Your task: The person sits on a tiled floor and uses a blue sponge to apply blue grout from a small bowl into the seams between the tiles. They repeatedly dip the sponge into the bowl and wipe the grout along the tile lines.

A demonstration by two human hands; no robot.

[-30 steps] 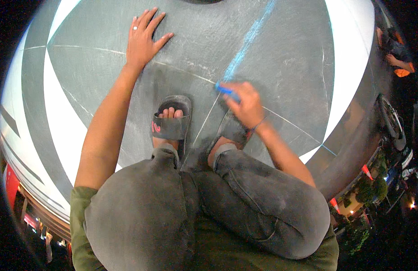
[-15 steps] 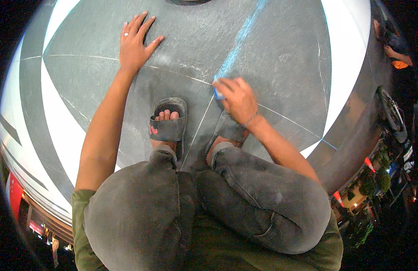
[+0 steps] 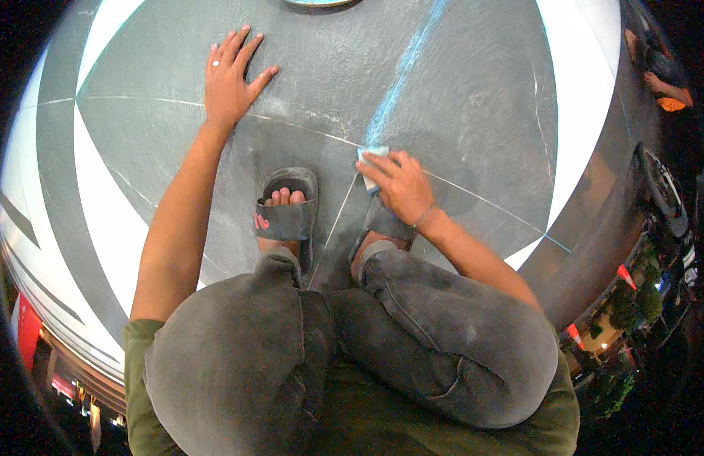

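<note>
My right hand [image 3: 401, 186] presses a small light-blue and white sponge-like block [image 3: 374, 156] on the dark grey floor, fingers on top of it. The block lies at the near end of a blue chalky stripe [image 3: 401, 83], where thin pale lines cross on the floor, just ahead of my right sandal [image 3: 388, 220]. Farther to the left, my left hand [image 3: 229, 83] rests flat with fingers spread, holding nothing. A ring shows on one finger.
My left sandal [image 3: 289, 216] stands between my arms. A round object with a blue top [image 3: 319, 2] is cut off at the upper edge. White painted shapes [image 3: 576, 99] border the grey area. At far right are another person's arm [image 3: 664, 87] and traffic cones [image 3: 626, 277].
My right hand has drawn the block slightly toward me, and more of its top shows. My left hand stays on the same spot. The round object shows more at the upper edge.
</note>
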